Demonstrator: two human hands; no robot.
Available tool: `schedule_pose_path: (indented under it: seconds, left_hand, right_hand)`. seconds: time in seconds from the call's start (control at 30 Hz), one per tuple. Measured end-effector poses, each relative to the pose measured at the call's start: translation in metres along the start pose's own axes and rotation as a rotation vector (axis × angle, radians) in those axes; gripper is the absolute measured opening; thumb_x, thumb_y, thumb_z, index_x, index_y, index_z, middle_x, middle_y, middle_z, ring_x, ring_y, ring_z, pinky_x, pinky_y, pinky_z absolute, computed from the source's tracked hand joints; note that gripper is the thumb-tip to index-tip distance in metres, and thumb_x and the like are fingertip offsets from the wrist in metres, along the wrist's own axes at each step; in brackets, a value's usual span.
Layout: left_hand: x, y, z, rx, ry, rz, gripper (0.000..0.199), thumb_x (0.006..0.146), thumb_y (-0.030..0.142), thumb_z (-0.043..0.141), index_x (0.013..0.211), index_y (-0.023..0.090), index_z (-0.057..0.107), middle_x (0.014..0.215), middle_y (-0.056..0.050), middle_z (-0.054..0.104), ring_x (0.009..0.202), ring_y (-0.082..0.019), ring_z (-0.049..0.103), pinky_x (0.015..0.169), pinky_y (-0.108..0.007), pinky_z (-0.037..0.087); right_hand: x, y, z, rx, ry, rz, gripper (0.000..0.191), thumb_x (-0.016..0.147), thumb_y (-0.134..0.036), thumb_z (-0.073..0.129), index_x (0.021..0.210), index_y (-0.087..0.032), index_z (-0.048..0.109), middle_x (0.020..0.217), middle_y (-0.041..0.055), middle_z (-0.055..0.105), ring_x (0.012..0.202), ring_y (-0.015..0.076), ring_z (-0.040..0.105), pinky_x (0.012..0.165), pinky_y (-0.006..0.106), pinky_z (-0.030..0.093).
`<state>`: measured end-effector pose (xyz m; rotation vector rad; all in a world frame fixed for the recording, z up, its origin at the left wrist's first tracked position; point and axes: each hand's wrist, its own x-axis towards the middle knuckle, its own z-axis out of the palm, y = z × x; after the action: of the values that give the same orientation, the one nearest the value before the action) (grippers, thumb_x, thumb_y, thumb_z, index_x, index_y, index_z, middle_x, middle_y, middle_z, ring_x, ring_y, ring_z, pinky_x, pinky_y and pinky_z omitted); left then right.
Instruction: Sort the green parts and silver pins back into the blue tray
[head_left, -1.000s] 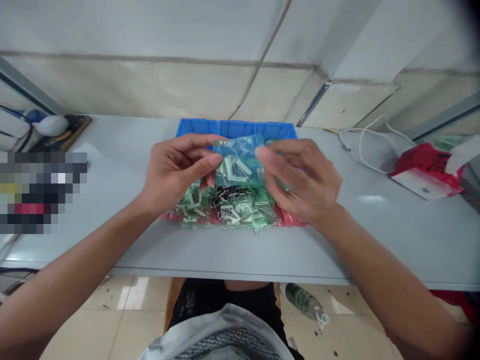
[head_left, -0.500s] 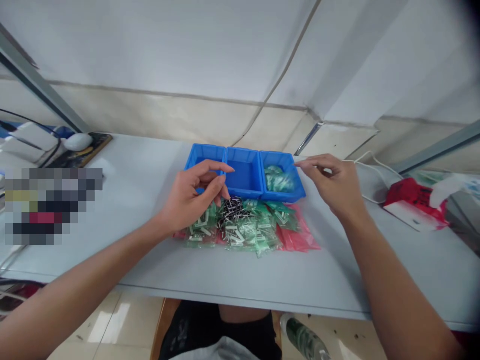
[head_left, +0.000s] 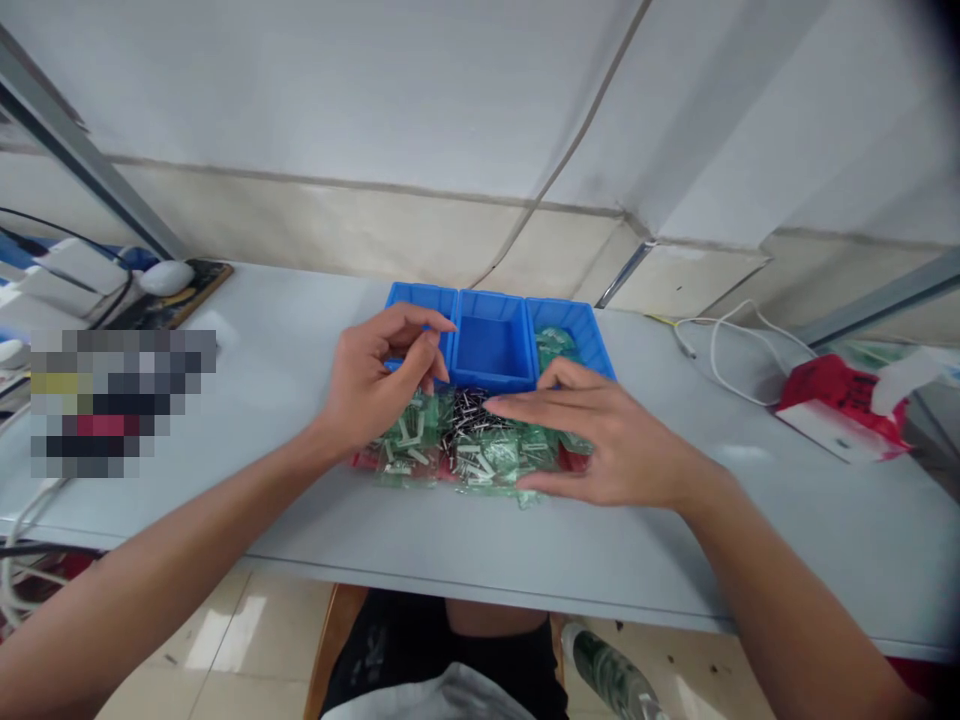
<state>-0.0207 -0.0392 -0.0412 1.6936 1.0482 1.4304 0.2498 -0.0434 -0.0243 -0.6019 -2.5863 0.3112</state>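
Three joined blue bins point(head_left: 495, 382) stand on the table; the right one holds green packets point(head_left: 556, 343), the middle one looks empty. In front lie clear green bags point(head_left: 409, 440) with white pieces, and a pile of small black-and-white parts point(head_left: 469, 410), over red plastic point(head_left: 574, 460). My left hand point(head_left: 382, 372) hovers before the left bin, fingers curled and thumb close to the forefinger; whether something tiny is between them is hidden. My right hand point(head_left: 600, 430) is over the green bags, its fingers and thumb spread, holding nothing.
At the left are a white mouse-like object point(head_left: 166, 278), cables and a blurred patch. A red-and-white tissue pack point(head_left: 844, 410) lies at the right beside a white cable point(head_left: 712, 365). Below the table's front edge a bottle point(head_left: 611, 672) is visible.
My right hand has moved left and down from beside the right bin to above the bags, and its fingers have opened. My left hand has barely moved.
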Motion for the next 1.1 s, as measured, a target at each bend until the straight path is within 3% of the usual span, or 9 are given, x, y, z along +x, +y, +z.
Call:
schedule_pose_path:
  seconds: [0.13,0.23,0.37,0.6,0.77,0.87,0.93,1.03,1.1]
  left_hand:
    - [-0.002,-0.002,0.000,0.021,-0.009,0.012,0.015,0.101,0.031,0.062,0.107,0.021,0.072,0.071,0.002,0.071,0.054,-0.010,0.063,0.052,-0.023,0.052]
    - [-0.002,-0.003,0.001,0.032,-0.016,0.011,0.015,0.101,0.032,0.062,0.107,0.022,0.072,0.072,0.002,0.072,0.054,-0.010,0.063,0.053,-0.024,0.053]
    - [-0.001,-0.004,0.002,0.054,-0.016,0.016,0.015,0.101,0.034,0.063,0.106,0.022,0.071,0.070,0.002,0.071,0.053,-0.010,0.063,0.053,-0.024,0.054]
    - [-0.004,0.001,0.005,0.117,-0.002,0.050,0.013,0.101,0.032,0.064,0.104,0.024,0.073,0.071,0.002,0.071,0.054,-0.010,0.063,0.054,-0.026,0.054]
    - [-0.006,0.002,0.004,0.156,-0.017,0.090,0.015,0.103,0.029,0.059,0.107,0.023,0.072,0.072,0.002,0.071,0.055,-0.009,0.063,0.055,-0.025,0.054]
    - [-0.007,0.000,0.002,0.271,0.011,0.191,0.018,0.104,0.028,0.056,0.116,0.023,0.069,0.078,0.001,0.072,0.061,-0.009,0.065,0.060,-0.024,0.056]
    - [-0.008,-0.003,0.002,0.404,0.021,0.381,0.027,0.101,0.023,0.059,0.127,0.026,0.066,0.094,-0.002,0.075,0.071,-0.011,0.068,0.064,-0.024,0.057]
    - [-0.009,-0.007,0.002,0.588,-0.048,0.686,0.053,0.093,0.015,0.065,0.143,0.032,0.060,0.124,-0.007,0.072,0.090,-0.016,0.072,0.068,-0.026,0.058]
    - [-0.010,-0.008,0.003,0.668,-0.098,0.782,0.057,0.091,0.011,0.066,0.143,0.034,0.061,0.132,-0.008,0.070,0.097,-0.018,0.073,0.070,-0.027,0.059]
  right_hand:
    - [-0.002,-0.006,0.008,-0.063,-0.176,-0.009,0.073,0.080,-0.054,0.086,0.144,-0.026,0.065,0.150,0.0118,0.062,0.114,0.0317,0.054,0.096,0.051,0.053]
    - [-0.002,-0.012,0.014,-0.109,-0.195,-0.033,0.062,0.081,-0.043,0.087,0.139,-0.029,0.069,0.161,0.0111,0.051,0.120,0.0332,0.050,0.098,0.054,0.052]
    - [0.000,-0.017,0.018,-0.036,-0.104,-0.104,0.027,0.094,-0.034,0.074,0.118,-0.022,0.078,0.146,0.0099,0.065,0.116,0.0290,0.053,0.099,0.049,0.052]
    - [0.000,-0.018,0.033,-0.189,-0.074,-0.197,0.035,0.096,-0.030,0.070,0.128,-0.016,0.071,0.130,0.0068,0.075,0.111,0.0278,0.061,0.092,0.045,0.052]
    - [0.002,-0.018,0.041,-0.320,0.167,-0.334,0.026,0.098,-0.016,0.065,0.123,-0.015,0.070,0.104,0.0031,0.082,0.093,0.0206,0.071,0.076,0.038,0.055]
    - [0.003,-0.019,0.038,-0.217,0.380,-0.164,0.033,0.097,-0.012,0.066,0.126,-0.027,0.069,0.099,-0.0016,0.082,0.082,0.0169,0.072,0.068,0.034,0.056]
    - [0.004,-0.020,0.035,-0.076,0.500,0.060,0.038,0.096,-0.011,0.066,0.128,-0.032,0.068,0.106,-0.0016,0.081,0.082,0.0154,0.073,0.071,0.032,0.060]
    - [0.006,-0.021,0.032,0.256,0.673,0.354,0.028,0.094,-0.019,0.072,0.120,-0.030,0.070,0.115,0.0014,0.077,0.084,0.0161,0.074,0.072,0.031,0.063]
    - [0.007,-0.021,0.032,0.501,0.677,0.480,0.022,0.093,-0.026,0.075,0.115,-0.027,0.070,0.115,0.0028,0.075,0.075,0.0149,0.072,0.063,0.030,0.064]
